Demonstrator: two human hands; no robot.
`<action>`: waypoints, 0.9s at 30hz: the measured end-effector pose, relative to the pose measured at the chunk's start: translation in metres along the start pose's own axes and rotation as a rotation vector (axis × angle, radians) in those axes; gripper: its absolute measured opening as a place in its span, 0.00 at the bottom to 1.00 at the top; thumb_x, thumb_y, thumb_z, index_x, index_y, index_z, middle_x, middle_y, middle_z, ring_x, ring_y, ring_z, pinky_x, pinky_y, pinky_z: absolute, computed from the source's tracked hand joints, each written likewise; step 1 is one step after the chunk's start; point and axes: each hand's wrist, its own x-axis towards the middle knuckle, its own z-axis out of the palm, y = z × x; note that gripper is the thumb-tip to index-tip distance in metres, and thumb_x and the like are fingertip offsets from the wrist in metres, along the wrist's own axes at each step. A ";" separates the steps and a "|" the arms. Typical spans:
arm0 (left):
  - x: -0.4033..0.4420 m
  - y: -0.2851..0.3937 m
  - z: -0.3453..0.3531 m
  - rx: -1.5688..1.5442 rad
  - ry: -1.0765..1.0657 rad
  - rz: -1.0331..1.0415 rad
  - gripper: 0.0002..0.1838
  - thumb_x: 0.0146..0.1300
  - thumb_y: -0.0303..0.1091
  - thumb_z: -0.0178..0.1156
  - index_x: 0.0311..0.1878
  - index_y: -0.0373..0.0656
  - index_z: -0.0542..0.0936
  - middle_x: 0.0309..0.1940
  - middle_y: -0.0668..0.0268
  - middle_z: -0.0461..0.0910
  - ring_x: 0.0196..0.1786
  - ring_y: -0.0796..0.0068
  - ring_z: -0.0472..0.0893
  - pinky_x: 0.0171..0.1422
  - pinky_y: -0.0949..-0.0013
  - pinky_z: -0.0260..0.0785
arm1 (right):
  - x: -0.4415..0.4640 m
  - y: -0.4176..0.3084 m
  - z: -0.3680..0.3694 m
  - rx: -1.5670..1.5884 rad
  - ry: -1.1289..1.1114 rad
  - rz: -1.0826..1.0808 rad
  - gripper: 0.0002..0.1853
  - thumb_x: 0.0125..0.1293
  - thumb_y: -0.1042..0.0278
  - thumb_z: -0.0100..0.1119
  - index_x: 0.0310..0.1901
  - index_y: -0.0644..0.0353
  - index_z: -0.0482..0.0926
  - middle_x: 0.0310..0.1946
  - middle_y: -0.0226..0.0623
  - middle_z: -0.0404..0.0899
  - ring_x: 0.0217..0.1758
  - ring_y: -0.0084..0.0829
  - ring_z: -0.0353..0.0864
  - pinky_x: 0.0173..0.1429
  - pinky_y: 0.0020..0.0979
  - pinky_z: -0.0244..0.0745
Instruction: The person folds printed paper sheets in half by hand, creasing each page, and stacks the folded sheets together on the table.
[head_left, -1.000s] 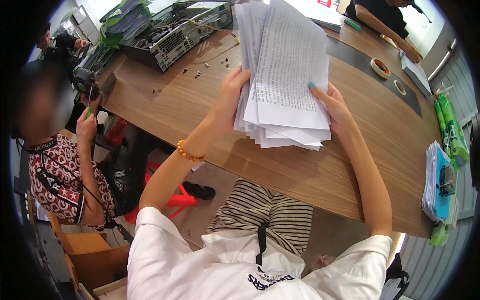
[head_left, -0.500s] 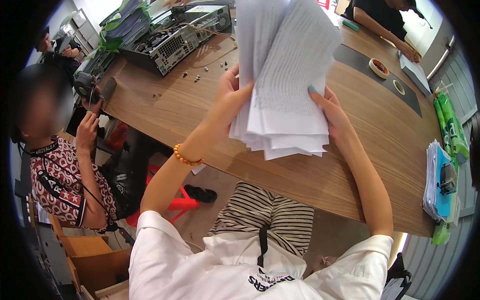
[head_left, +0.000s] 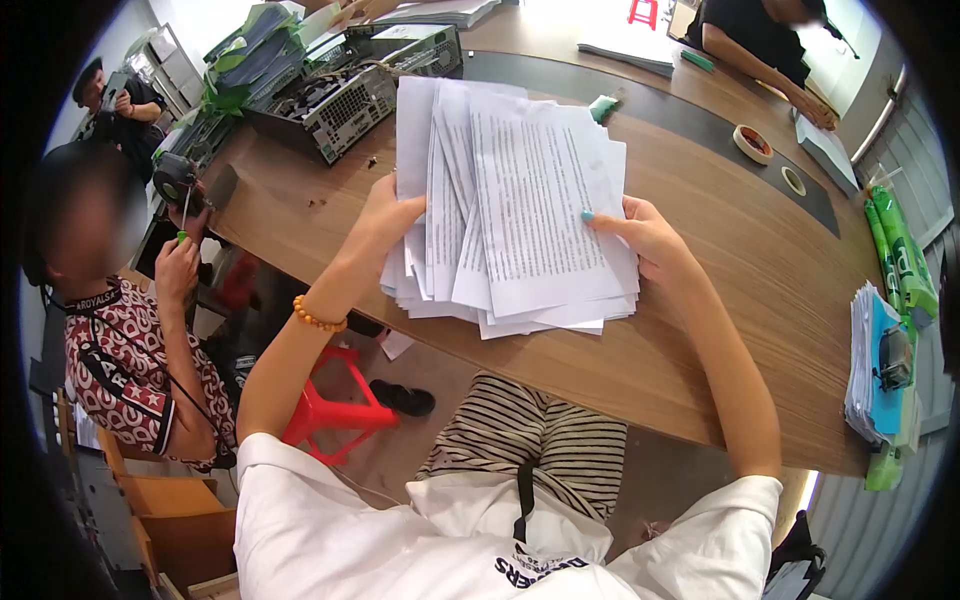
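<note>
A loose stack of printed paper sheets (head_left: 540,210) lies low over the near part of the wooden table, its edges uneven and fanned out. My left hand (head_left: 388,218) grips the stack's left side, thumb on top and the other fingers hidden behind the paper. On the right side my right hand (head_left: 645,235) holds the same stack, its thumb with a blue-green nail pressed on the top sheet. Printed lines face up. A small green and white object (head_left: 604,108) shows just past the stack's far edge.
An opened computer case (head_left: 340,105) stands at the back left, small screws near it. Tape rolls (head_left: 752,144) rest on the dark strip at right. A paper pile (head_left: 626,56) lies at the far side. Two co-workers are at left, another person at far right. A red stool (head_left: 345,410) stands below.
The stack was held upright and raised; now it is lowered flatter towards the table and spread wider. My left hand has moved left with its side of the paper.
</note>
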 end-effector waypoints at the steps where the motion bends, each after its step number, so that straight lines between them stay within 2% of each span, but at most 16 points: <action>1: 0.001 -0.004 -0.003 0.008 0.004 0.006 0.19 0.58 0.30 0.56 0.51 0.29 0.72 0.44 0.59 0.78 0.43 0.76 0.79 0.45 0.74 0.71 | 0.001 -0.001 0.000 -0.004 0.003 0.021 0.20 0.57 0.77 0.59 0.50 0.74 0.69 0.44 0.49 0.77 0.42 0.35 0.81 0.47 0.33 0.79; 3: 0.003 -0.008 -0.010 0.054 -0.027 0.058 0.21 0.55 0.29 0.59 0.51 0.28 0.72 0.44 0.57 0.78 0.43 0.73 0.79 0.47 0.72 0.72 | 0.001 0.000 0.005 0.031 -0.014 0.020 0.19 0.57 0.77 0.59 0.50 0.74 0.69 0.44 0.49 0.77 0.42 0.35 0.81 0.48 0.33 0.79; 5: 0.011 -0.015 -0.019 0.090 -0.078 0.025 0.20 0.56 0.30 0.57 0.51 0.28 0.72 0.43 0.57 0.78 0.41 0.74 0.80 0.45 0.72 0.73 | -0.001 0.001 0.009 0.062 -0.033 0.018 0.19 0.58 0.77 0.58 0.51 0.73 0.69 0.44 0.49 0.77 0.43 0.35 0.81 0.48 0.33 0.79; 7: 0.013 -0.016 -0.023 -0.171 -0.181 -0.107 0.19 0.58 0.31 0.54 0.50 0.28 0.72 0.43 0.57 0.78 0.40 0.75 0.80 0.44 0.72 0.74 | -0.003 0.000 0.011 0.018 0.013 0.040 0.19 0.58 0.77 0.58 0.51 0.72 0.69 0.45 0.48 0.77 0.44 0.35 0.81 0.48 0.33 0.78; 8: 0.015 -0.018 -0.024 -0.159 -0.181 -0.096 0.19 0.58 0.31 0.54 0.50 0.28 0.72 0.43 0.57 0.78 0.40 0.75 0.80 0.44 0.72 0.74 | -0.004 0.000 0.013 0.024 0.011 0.025 0.19 0.58 0.77 0.58 0.51 0.72 0.69 0.45 0.48 0.77 0.44 0.35 0.81 0.48 0.33 0.78; 11: 0.016 -0.025 -0.022 -0.355 -0.187 -0.171 0.21 0.61 0.38 0.49 0.52 0.30 0.71 0.45 0.57 0.78 0.40 0.74 0.81 0.45 0.71 0.74 | -0.006 0.001 0.018 -0.039 0.063 -0.005 0.19 0.59 0.77 0.57 0.51 0.73 0.68 0.45 0.48 0.77 0.44 0.33 0.80 0.48 0.32 0.78; 12: 0.015 -0.023 -0.017 -0.454 -0.160 -0.223 0.24 0.63 0.42 0.48 0.54 0.31 0.69 0.45 0.56 0.78 0.40 0.73 0.81 0.46 0.70 0.75 | -0.006 0.004 0.018 -0.016 0.053 -0.061 0.19 0.59 0.77 0.57 0.52 0.72 0.68 0.44 0.47 0.77 0.43 0.33 0.80 0.48 0.32 0.78; 15: 0.011 -0.019 -0.010 -0.522 -0.211 -0.220 0.26 0.64 0.45 0.50 0.57 0.33 0.67 0.46 0.57 0.77 0.44 0.72 0.80 0.50 0.69 0.74 | -0.005 0.004 0.019 -0.013 0.051 -0.121 0.19 0.60 0.77 0.56 0.52 0.72 0.68 0.44 0.46 0.77 0.43 0.32 0.80 0.48 0.32 0.78; 16: 0.017 -0.029 -0.017 -0.260 -0.175 -0.141 0.23 0.64 0.42 0.53 0.54 0.32 0.68 0.45 0.58 0.78 0.41 0.73 0.81 0.47 0.70 0.76 | -0.005 0.004 0.019 -0.040 0.060 -0.123 0.18 0.60 0.77 0.56 0.52 0.72 0.68 0.44 0.46 0.77 0.43 0.32 0.80 0.48 0.32 0.77; 17: 0.019 -0.033 -0.018 -0.251 -0.177 -0.141 0.23 0.64 0.42 0.53 0.54 0.32 0.68 0.45 0.58 0.78 0.41 0.73 0.81 0.47 0.70 0.76 | -0.005 0.004 0.019 -0.031 0.062 -0.126 0.18 0.60 0.77 0.56 0.52 0.72 0.68 0.44 0.46 0.77 0.43 0.32 0.80 0.48 0.32 0.77; 20: 0.015 -0.035 -0.016 -0.253 -0.134 -0.127 0.17 0.63 0.31 0.54 0.51 0.30 0.69 0.43 0.59 0.78 0.39 0.73 0.81 0.43 0.71 0.76 | -0.002 0.005 0.015 0.050 0.050 -0.120 0.18 0.60 0.78 0.55 0.52 0.71 0.68 0.44 0.45 0.77 0.44 0.32 0.80 0.49 0.33 0.77; 22: 0.015 -0.034 -0.024 -0.215 -0.151 -0.167 0.18 0.62 0.31 0.53 0.52 0.30 0.69 0.43 0.58 0.78 0.40 0.73 0.81 0.44 0.71 0.76 | 0.006 0.004 0.006 0.071 0.044 -0.212 0.18 0.59 0.80 0.54 0.52 0.71 0.68 0.46 0.46 0.77 0.45 0.33 0.79 0.50 0.34 0.76; 24: 0.015 -0.035 -0.036 -0.174 -0.167 -0.212 0.18 0.62 0.31 0.53 0.52 0.29 0.69 0.44 0.58 0.78 0.40 0.73 0.81 0.44 0.71 0.75 | 0.007 -0.003 -0.011 0.100 0.068 -0.208 0.19 0.59 0.80 0.54 0.53 0.71 0.68 0.46 0.47 0.77 0.45 0.34 0.79 0.50 0.34 0.76; 27: 0.017 -0.029 -0.055 0.014 -0.172 -0.285 0.20 0.61 0.36 0.55 0.51 0.30 0.72 0.41 0.59 0.79 0.40 0.73 0.81 0.43 0.72 0.74 | 0.010 -0.013 -0.049 0.111 0.073 -0.166 0.20 0.58 0.81 0.55 0.54 0.70 0.68 0.47 0.47 0.76 0.46 0.34 0.79 0.51 0.34 0.76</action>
